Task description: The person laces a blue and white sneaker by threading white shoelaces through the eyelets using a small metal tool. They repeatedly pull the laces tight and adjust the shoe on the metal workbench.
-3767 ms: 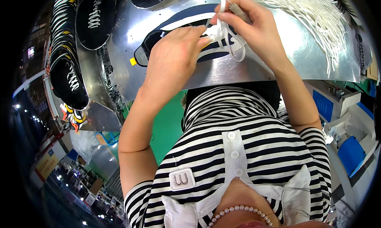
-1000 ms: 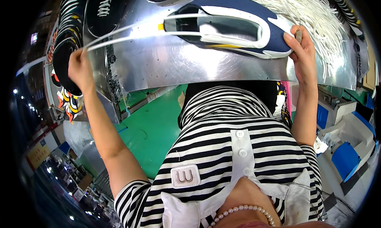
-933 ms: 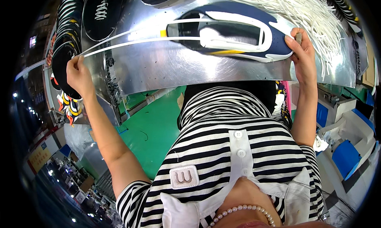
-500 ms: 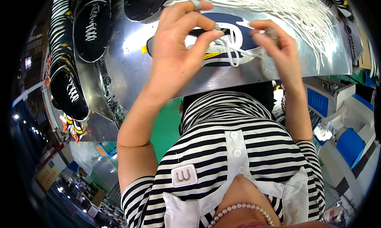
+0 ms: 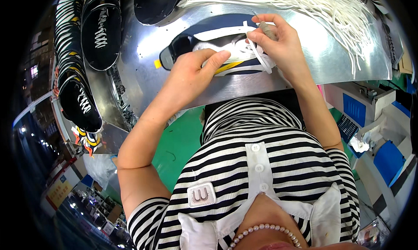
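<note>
A navy, white and yellow shoe upper [image 5: 217,33] lies sideways on the metal tabletop, its dark heel opening to the left. My left hand [image 5: 191,71] is closed on its near side, the thumb stretched over the white tongue; the other fingers are mostly hidden. Above the lacing area, my right hand [image 5: 281,43] is closed on an awl [image 5: 267,31] with a wrapped, greyish handle and a thin metal shaft pointing away from me. A white shoelace [image 5: 257,54] loops down from beside my right thumb and finger over the upper.
Many loose white laces [image 5: 305,6] are heaped along the far side of the metal table [image 5: 143,84]. Black laced uppers [image 5: 101,36] stand in rows at the left. Another black upper [image 5: 157,4] lies at the far edge. A grey-and-blue machine [image 5: 355,108] stands at the right.
My left hand has come down from above the lacing to the upper's near side. My right hand has moved left over the lacing with the awl.
</note>
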Tool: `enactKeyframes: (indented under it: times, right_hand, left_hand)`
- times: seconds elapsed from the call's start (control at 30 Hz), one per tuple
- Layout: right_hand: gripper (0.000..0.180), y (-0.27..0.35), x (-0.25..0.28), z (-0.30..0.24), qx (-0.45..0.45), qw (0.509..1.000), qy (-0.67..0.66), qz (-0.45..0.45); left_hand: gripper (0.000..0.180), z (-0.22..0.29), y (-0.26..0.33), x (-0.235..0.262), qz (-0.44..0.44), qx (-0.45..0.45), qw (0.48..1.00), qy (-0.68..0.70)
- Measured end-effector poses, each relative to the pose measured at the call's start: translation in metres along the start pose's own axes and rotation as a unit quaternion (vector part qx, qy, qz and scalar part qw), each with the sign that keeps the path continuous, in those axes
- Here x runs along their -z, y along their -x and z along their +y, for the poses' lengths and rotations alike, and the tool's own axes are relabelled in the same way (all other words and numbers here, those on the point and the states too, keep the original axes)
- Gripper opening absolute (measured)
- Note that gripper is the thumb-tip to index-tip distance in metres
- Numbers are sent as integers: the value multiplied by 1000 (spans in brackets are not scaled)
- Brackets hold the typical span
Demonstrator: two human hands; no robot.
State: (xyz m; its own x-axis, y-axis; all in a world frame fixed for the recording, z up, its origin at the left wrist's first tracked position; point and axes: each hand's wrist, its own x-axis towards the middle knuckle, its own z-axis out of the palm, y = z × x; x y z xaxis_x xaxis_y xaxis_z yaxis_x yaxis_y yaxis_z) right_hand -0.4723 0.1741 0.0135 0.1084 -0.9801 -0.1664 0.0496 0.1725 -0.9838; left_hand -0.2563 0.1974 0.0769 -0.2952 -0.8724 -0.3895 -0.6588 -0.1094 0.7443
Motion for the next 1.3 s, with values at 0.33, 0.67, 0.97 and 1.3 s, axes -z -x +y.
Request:
enactKeyframes:
  times: [0.33, 0.67, 0.97, 1.3]
  right_hand:
    - [41, -2, -5, 0, 16, 989, 146, 7]
    - [22, 20, 8, -7, 126, 977, 169, -20]
    - [12, 11, 18, -14, 155, 949, 267, -59]
    - [24, -6, 2, -36, 129, 855, 475, -166]
  left_hand:
    - [28, 15, -38, -29, 95, 109, 936, 320]
    - [25, -1, -37, -48, 183, 33, 946, 266]
    - [19, -1, -34, -49, 165, 10, 949, 267]
    - [24, -14, -27, -36, 58, 19, 975, 214]
